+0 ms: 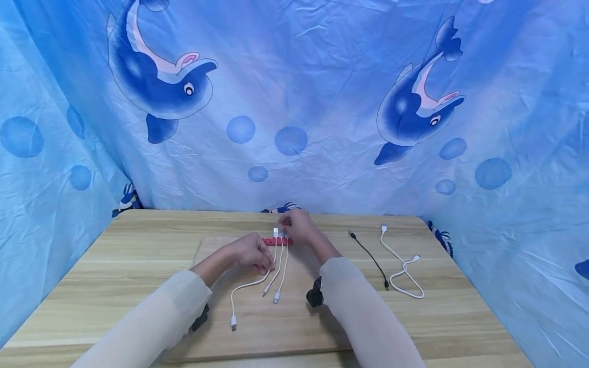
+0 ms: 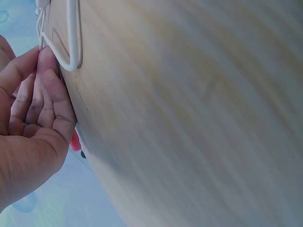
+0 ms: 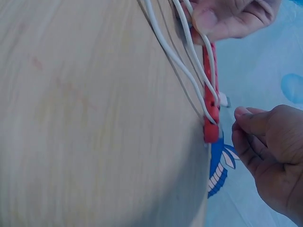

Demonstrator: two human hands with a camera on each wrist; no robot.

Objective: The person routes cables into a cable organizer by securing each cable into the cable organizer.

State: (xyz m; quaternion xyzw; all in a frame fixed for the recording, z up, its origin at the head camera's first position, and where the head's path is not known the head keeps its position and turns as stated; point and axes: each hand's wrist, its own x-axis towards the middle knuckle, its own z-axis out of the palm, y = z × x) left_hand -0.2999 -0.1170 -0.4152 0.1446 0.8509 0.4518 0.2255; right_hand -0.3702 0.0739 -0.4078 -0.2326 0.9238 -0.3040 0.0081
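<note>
A red strip-shaped cable holder (image 1: 270, 242) lies near the back of a pale wooden board, with several white USB cables (image 1: 285, 266) running through it. Between thumb and index finger my left hand (image 1: 253, 252) pinches one white cable (image 2: 72, 42) just in front of the strip; that cable's loose end trails toward the front left. My right hand (image 1: 298, 226) is behind the strip's right end, close to the upright USB plugs (image 1: 276, 232). In the right wrist view its thumb and fingers are loosely bent, apart from the holder, and I see nothing between them.
On the table's right lie a short black cable (image 1: 370, 255) and a looped white cable (image 1: 405, 273). The pale board (image 1: 276, 337) lies under both arms. A blue dolphin-printed curtain (image 1: 294, 102) hangs behind the table and along its sides.
</note>
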